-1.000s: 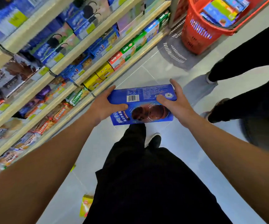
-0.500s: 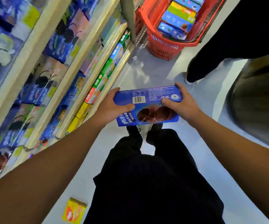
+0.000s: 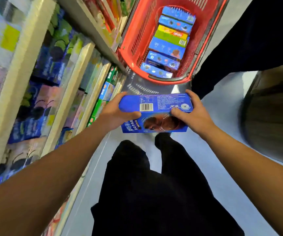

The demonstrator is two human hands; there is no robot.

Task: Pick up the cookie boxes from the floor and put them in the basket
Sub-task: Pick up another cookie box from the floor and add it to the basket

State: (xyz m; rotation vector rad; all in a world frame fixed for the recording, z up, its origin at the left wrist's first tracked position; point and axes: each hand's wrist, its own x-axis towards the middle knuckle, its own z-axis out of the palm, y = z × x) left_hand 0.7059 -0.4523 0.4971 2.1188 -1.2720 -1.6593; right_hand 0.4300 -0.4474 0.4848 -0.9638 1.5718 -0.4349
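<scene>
I hold a blue cookie box (image 3: 156, 106) level in front of me, barcode side up. My left hand (image 3: 116, 113) grips its left end and my right hand (image 3: 190, 114) grips its right end. Just beyond the box stands a red shopping basket (image 3: 128, 41) on the floor. Inside it several cookie boxes (image 3: 168, 46) lie in a row, most blue, one yellow and green.
Shelves (image 3: 60, 79) full of snack boxes run along my left. A person in dark trousers (image 3: 249, 40) stands right of the basket, with another figure (image 3: 273, 113) at the far right. My own dark trouser legs (image 3: 154, 184) fill the floor below the box.
I have walked toward the basket, which now lies directly ahead and much nearer. The box stays in both hands. The yellow box on the floor has dropped out of view.
</scene>
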